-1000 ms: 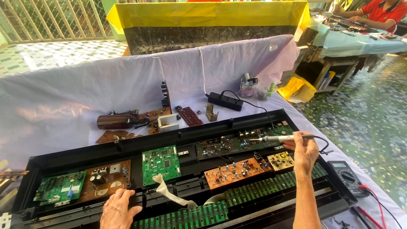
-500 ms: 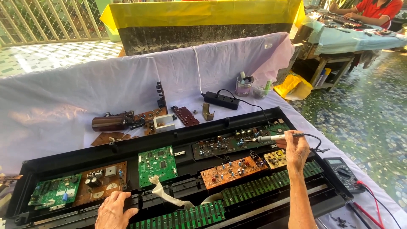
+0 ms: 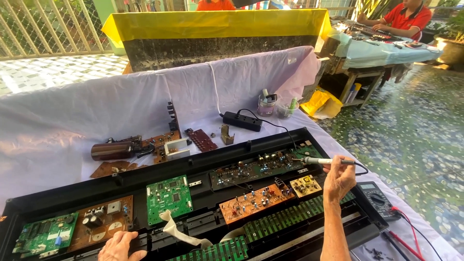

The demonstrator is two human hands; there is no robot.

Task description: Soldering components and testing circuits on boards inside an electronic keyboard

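Resting pinched in the right hand [image 3: 338,180] fingers, the soldering iron [image 3: 323,161] points left.

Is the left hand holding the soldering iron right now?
No, the soldering iron is held in the right hand, while the left hand rests flat on the front edge of the open black case.

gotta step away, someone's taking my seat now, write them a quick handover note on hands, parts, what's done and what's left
Right hand holds the soldering iron, tip over the dark board at the back of the open black case. Left hand rests on the case's front edge. Done: case opened, boards exposed, white ribbon cable lying loose. Multimeter sits to the right. Left: whichever joint the iron is at; too small to tell.
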